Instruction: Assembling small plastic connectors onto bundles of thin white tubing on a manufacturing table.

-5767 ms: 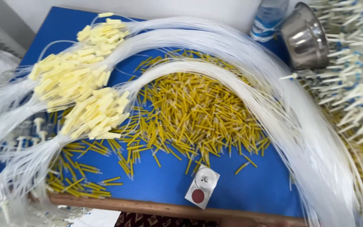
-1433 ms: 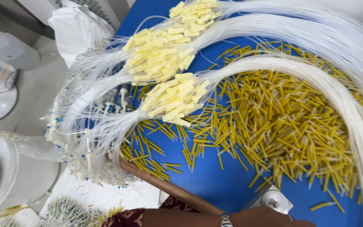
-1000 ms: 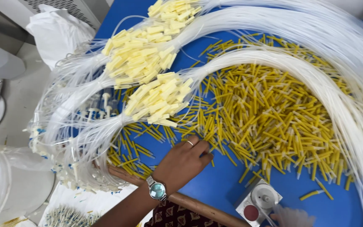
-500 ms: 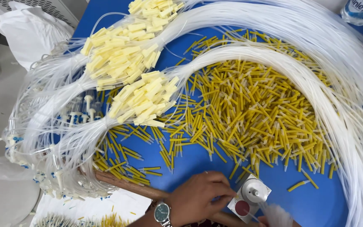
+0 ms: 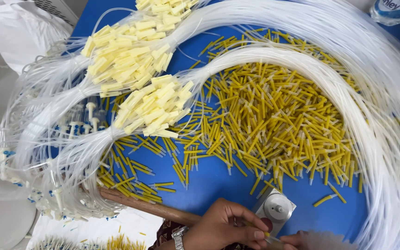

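Here two hands (image 5: 223, 229) (image 5: 297, 240) meet beside one small metal-topped block (image 5: 275, 209).

right hand (image 5: 302, 240) cut off, bottle (image 5: 394, 9) cropped

Yellow tubes (image 5: 278, 125) on blue table (image 5: 218, 185)

Head camera, steeply down, close over table (image 5: 218, 185)
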